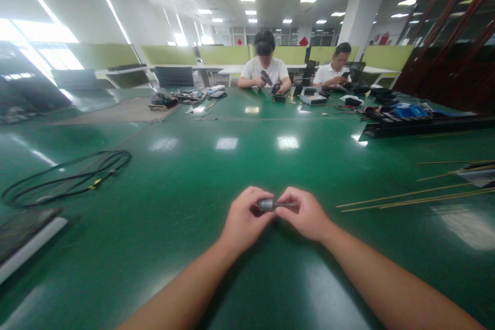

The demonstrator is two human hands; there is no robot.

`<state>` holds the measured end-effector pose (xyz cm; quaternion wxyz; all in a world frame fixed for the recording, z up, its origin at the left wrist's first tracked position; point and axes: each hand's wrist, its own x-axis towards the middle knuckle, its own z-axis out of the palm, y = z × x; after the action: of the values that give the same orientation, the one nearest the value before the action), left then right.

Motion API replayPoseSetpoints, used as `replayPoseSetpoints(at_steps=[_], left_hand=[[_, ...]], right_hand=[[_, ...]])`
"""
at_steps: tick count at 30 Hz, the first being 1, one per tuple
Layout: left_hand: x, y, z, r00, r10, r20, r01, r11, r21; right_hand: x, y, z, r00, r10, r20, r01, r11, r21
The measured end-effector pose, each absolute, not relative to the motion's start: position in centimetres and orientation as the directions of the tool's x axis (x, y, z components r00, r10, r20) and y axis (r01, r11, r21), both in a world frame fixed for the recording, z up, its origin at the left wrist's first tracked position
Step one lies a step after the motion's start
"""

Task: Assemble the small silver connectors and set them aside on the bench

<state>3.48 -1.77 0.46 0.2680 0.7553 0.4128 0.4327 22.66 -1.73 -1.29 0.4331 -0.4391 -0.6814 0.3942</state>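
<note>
Close in front of me, my left hand [247, 215] is closed around a small grey metal cylinder [266, 204] that looks like a drill chuck. A thin dark rod [284, 204], probably a drill bit, sticks out of its right end. My right hand [305, 212] pinches that rod between thumb and fingers. Both lie level, just above the green tabletop [201, 175]. The cylinder's left end is hidden by my left fingers.
A coiled black cable [73, 175] and a flat dark panel [27, 237] lie left. Thin yellowish rods [402, 198] lie right. Across the table, one person [265, 69] holds a dark tool; another [334, 69] sits beside. Electronic parts [313, 95] and a black tray [406, 126] are there.
</note>
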Motion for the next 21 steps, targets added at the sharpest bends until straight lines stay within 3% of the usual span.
replayPoseSetpoints(at_steps=[21], left_hand=[[3.52, -1.88, 0.88, 0.226, 0.847, 0.48, 0.409, -0.53, 0.743]], right_hand=[[22.65, -1.75, -1.48, -0.202, 0.955, 0.215, 0.179, 0.252, -0.951]])
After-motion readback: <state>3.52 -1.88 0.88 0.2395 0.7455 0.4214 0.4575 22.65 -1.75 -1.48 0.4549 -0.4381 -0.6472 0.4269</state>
